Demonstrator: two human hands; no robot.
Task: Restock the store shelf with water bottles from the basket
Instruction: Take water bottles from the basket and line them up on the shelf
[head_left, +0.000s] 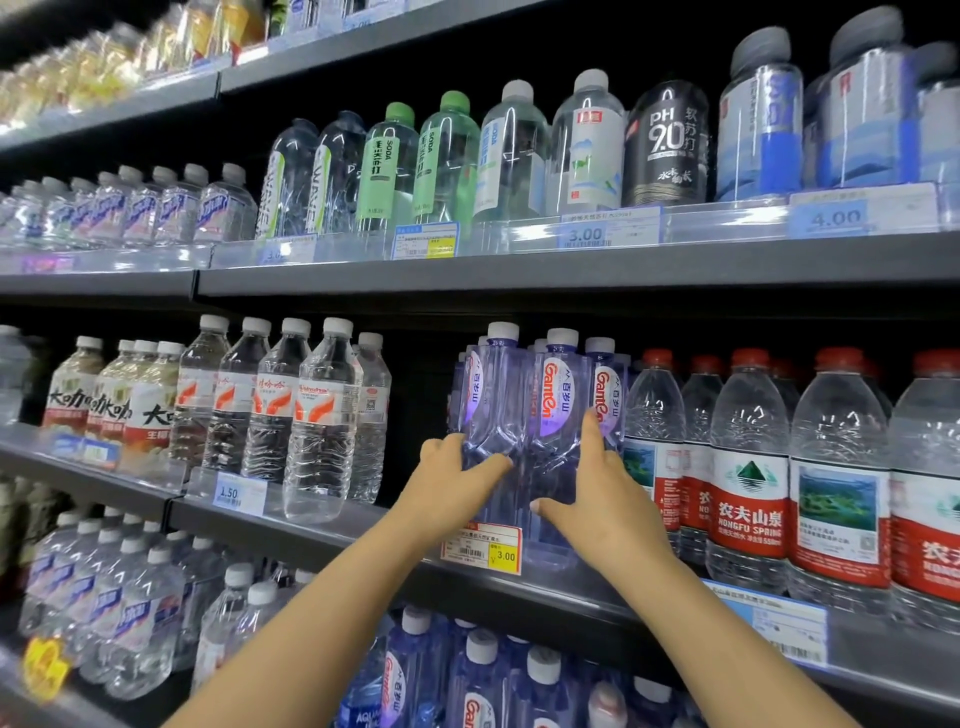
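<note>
Where the middle shelf (322, 540) runs across the centre of the view, two purple-tinted water bottles stand upright side by side at its front edge, each with a white cap. One purple bottle (491, 405), the one at nine o'clock of the pair, is grasped low on its body by the left hand (447, 488), whose fingers curl round its front. Its neighbour, the second purple bottle (558, 410), has the right hand (597, 499) on it, thumb across its lower front and index finger reaching up along its three o'clock side, touching a third purple bottle (608, 395) just behind. Below the pair, at six o'clock, a price tag (480, 545) reading 3.00 hangs on the shelf lip. At three o'clock of the hands stand red-capped bottles (748, 467) with red-and-white labels, close-packed. At nine o'clock, past a dark gap, stand clear bottles (322, 415) with white caps and orange-marked labels. The shelf above (571, 265), at twelve o'clock, carries green-capped soda bottles (395, 166) and a black bottle (667, 145). At six o'clock, on the lowest shelf, more purple bottles (478, 686) show between the forearms.
</note>
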